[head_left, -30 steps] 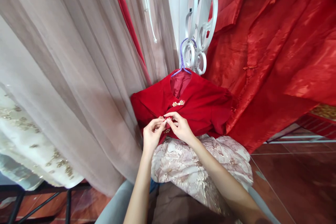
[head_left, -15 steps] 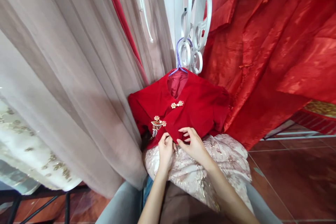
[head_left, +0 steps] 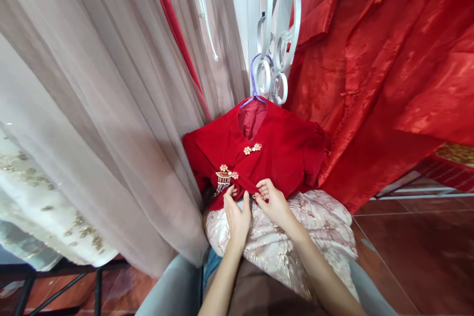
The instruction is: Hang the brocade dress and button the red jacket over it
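At the bottom of the frame, brown cloth (head_left: pixel 270 291) is flanked by grey-clad legs (head_left: pixel 166 289), and above it a pale floral fabric (head_left: pixel 322 222) is spread, worked with shiny thread. Just below the centre, the lower edge of a red velvet jacket (head_left: pixel 285 153) is pinched between the thumb and fingers of the right hand (head_left: pixel 274 203), a small gold-coloured piece (head_left: pixel 254 197) being seen by the thumb tip. The left hand (head_left: pixel 237 217) is held with fingers loosely spread and thumb apart, near the same edge. The jacket's front, at the centre, is decorated with an upper flower clasp (head_left: pixel 253 148), a lower flower clasp (head_left: pixel 233 175) and, touching the latter, a tasselled ornament (head_left: pixel 222 181). The jacket is hung from a purple hanger (head_left: pixel 254 79), hooked on white scrollwork (head_left: pixel 280 87) at upper centre. The left is filled by sheer drapery (head_left: pixel 99 84), the upper right by red satin garments (head_left: pixel 377 74).
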Demonstrator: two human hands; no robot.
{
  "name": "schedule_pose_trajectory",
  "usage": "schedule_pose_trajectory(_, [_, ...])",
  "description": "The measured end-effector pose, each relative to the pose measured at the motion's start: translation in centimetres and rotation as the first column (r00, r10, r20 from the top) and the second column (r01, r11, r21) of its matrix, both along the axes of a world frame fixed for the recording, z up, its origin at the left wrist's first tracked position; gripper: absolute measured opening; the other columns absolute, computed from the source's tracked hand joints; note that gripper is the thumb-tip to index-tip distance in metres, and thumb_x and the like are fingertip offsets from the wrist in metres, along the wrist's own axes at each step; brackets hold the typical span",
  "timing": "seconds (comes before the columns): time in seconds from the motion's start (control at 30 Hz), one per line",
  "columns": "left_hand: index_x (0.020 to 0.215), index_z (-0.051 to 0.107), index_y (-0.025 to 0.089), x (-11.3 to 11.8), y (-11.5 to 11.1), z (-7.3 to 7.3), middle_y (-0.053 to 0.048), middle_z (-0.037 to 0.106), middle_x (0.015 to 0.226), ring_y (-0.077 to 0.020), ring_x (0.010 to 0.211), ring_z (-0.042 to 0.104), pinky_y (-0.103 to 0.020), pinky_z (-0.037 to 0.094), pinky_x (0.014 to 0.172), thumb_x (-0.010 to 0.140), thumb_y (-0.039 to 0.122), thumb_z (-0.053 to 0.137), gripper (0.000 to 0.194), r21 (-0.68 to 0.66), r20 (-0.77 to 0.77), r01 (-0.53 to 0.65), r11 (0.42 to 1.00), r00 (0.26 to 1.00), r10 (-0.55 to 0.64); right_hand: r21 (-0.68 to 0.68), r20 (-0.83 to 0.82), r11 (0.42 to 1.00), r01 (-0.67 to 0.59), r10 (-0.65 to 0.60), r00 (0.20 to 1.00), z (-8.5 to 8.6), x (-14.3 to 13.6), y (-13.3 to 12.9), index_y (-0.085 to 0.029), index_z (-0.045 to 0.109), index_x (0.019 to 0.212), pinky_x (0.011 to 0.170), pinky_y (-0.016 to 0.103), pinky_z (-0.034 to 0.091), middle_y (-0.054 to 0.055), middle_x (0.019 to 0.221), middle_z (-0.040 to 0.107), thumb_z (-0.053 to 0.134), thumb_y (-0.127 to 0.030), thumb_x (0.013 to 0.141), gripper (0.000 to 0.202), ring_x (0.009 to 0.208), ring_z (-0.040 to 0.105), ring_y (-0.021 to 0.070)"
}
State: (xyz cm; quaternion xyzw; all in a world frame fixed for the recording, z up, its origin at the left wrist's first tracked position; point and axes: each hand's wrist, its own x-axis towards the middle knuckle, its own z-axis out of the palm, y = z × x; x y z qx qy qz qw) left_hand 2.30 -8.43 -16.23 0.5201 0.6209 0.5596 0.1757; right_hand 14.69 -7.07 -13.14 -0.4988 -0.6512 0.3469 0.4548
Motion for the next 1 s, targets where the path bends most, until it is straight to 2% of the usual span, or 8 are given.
schedule_pose_trajectory(0.1, [0.106,0.051,0.019,-0.5,0.5,-0.8,-0.011,0.063,0.105,-0.0215,0.096,0.061,-0.04,0.046,0.089,0.092,0.038,0.04,0.026,-0.098,0.066,0.054,0.994,0.997,-0.047,-0.047,0.041,0.999,-0.007,0.009,0.999,-0.7,0.4,0.4,-0.022,0.047,0.093,0.058,0.027,0.05,-0.001,0.073,0.063,0.052,-0.029,0.082,0.015,0.061,0.062,0.0137])
schedule_pose_trajectory(0.17, [0.098,0.05,0.02,-1.2,1.0,-1.0,-0.008,0.066,0.091,-0.0187,0.083,0.064,-0.035,0.049,0.079,0.092,0.035,0.037,0.021,-0.117,0.119,0.061,0.991,0.992,-0.047,-0.108,-0.015,0.994,-0.034,0.033,0.999,-1.0,0.5,0.7,-0.021,0.049,0.091,0.06,0.027,0.051,-0.001,0.07,0.063,0.056,-0.033,0.08,0.017,0.063,0.064,0.0146])
schedule_pose_trajectory(0.3, [0.096,0.048,0.02,-2.3,1.7,-1.0,0.0,0.062,0.07,-0.0138,0.058,0.06,-0.025,0.048,0.059,0.084,0.032,0.051,0.018,-0.092,0.147,0.016,0.996,0.989,-0.002,-0.206,-0.149,0.974,-0.098,0.068,0.986,-1.4,0.5,1.0,-0.02,0.053,0.088,0.063,0.028,0.054,0.0,0.071,0.064,0.066,-0.033,0.071,0.025,0.067,0.066,0.0153])
schedule_pose_trajectory(0.47, [0.089,0.054,0.019,-2.2,2.0,-0.9,-0.003,0.063,0.084,-0.012,0.062,0.059,-0.022,0.047,0.056,0.076,0.028,0.059,0.017,-0.036,0.073,0.023,0.999,0.997,-0.021,-0.121,-0.145,0.981,-0.151,0.133,0.98,-1.0,0.6,0.7,-0.021,0.049,0.094,0.063,0.026,0.053,-0.001,0.077,0.06,0.063,-0.031,0.077,0.025,0.073,0.063,0.0144])
schedule_pose_trajectory(0.63, [0.09,0.054,0.018,-2.1,2.0,-1.0,-0.004,0.064,0.084,-0.0136,0.066,0.061,-0.024,0.048,0.058,0.074,0.024,0.06,0.018,-0.067,0.099,0.03,0.997,0.995,-0.024,0.069,0.003,0.957,-0.28,0.281,0.96,-0.1,1.0,0.1,-0.022,0.05,0.088,0.074,0.026,0.05,0.0,0.086,0.056,0.048,-0.02,0.088,0.003,0.082,0.06,0.0134])
schedule_pose_trajectory(0.73, [0.086,0.053,0.019,-2.3,2.1,-1.0,-0.003,0.064,0.079,-0.0131,0.062,0.061,-0.024,0.048,0.059,0.074,0.02,0.058,0.013,-0.099,0.112,0.051,0.994,0.993,-0.04,0.125,0.14,0.926,-0.356,0.339,0.93,0.4,0.9,0.1,-0.021,0.06,0.084,0.082,0.027,0.047,0.002,0.089,0.057,0.042,-0.013,0.09,0.02,0.087,0.058,0.0144])
schedule_pose_trajectory(0.87, [0.085,0.053,0.019,-2.5,2.0,-0.9,-0.003,0.064,0.079,-0.013,0.062,0.061,-0.024,0.048,0.057,0.073,0.019,0.057,0.012,-0.096,0.136,0.088,0.992,0.988,-0.075,0.1,0.243,0.911,-0.399,0.367,0.898,0.6,0.4,0.6,-0.026,0.063,0.109,0.087,0.029,0.046,0.004,0.098,0.059,0.042,-0.014,0.092,0.03,0.092,0.06,0.0156])
schedule_pose_trajectory(1.0, [0.085,0.053,0.019,-2.4,1.7,-0.9,-0.002,0.063,0.075,-0.0129,0.062,0.061,-0.023,0.049,0.056,0.072,0.022,0.061,0.016,-0.049,0.217,0.111,0.993,0.971,-0.098,0.082,0.32,0.943,-0.324,0.283,0.904,0.3,-0.3,1.7,-0.024,0.056,0.123,0.091,0.032,0.046,0.008,0.109,0.06,0.043,-0.013,0.091,0.036,0.103,0.059,0.0193])
